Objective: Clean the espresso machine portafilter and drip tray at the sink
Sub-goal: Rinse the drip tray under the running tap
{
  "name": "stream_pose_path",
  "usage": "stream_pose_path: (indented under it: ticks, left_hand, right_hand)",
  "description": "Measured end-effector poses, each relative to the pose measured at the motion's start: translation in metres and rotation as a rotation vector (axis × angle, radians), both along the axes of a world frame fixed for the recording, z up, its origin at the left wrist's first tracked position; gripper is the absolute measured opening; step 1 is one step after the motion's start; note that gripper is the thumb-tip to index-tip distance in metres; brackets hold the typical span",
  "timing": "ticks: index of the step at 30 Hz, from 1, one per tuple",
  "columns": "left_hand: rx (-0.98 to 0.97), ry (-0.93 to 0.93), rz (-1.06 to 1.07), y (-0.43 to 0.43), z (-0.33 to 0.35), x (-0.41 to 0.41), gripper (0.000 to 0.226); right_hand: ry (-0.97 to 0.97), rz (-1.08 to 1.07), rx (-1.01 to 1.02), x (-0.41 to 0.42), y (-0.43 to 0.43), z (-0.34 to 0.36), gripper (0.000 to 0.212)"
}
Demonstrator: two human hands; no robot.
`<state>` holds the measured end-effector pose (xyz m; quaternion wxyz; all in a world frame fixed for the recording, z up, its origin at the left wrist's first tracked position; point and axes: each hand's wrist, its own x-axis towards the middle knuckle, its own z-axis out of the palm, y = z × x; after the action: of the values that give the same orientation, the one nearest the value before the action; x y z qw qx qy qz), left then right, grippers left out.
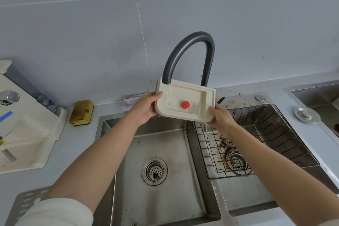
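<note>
The drip tray [185, 104] is held up over the sink [159, 152], tilted toward the camera, with its upper left corner under the outlet of the dark grey arched faucet [190, 57]; the left hand [145, 108] grips its left edge, thumb over the rim, and the right hand [221, 115] grips its lower right corner; both hands are closed on it; a thin run of water drops from the lower right corner onto the wire rack [256, 139] in the right basin

The tray is a cream moulded plastic piece, shallow, with rounded corners, stepped ledges and a recessed channel, and a small red float button [185, 104] in the middle; it looks light and stiff, so it should tip and turn easily, but wet glossy plastic is likely slippery, and the raised rim at opposite edges seems the safest hold; the button looks like the one delicate part

The basins are brushed steel, scuffed and water-marked; brown coffee grounds [226, 146] lie under the rack by the right drain; a yellow sponge [81, 113] with a darker scouring side sits on the pale grey tabletop to the left, well apart from the tray; no portafilter can be made out
</note>
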<state>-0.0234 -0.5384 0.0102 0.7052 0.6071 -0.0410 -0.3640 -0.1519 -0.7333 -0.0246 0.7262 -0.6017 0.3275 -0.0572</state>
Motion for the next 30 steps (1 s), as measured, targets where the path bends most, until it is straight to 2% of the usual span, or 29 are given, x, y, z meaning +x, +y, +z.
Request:
stream_pose_path:
  ticks: [10,18,30]
  left_hand:
    - [0.026,0.016,0.012,0.026,-0.018,-0.017,0.014]
    - [0.054,0.101,0.019,0.051,-0.039,-0.037,0.018]
    - [0.041,0.044,0.102,0.071,-0.020,-0.026,0.013]
  right_hand:
    - [0.084,0.043,0.059,-0.010,0.014,-0.012,0.033]
    - [0.171,0.093,0.078,-0.024,0.033,-0.023,0.030]
    - [0.133,0.127,0.104,-0.004,0.053,-0.017,0.029]
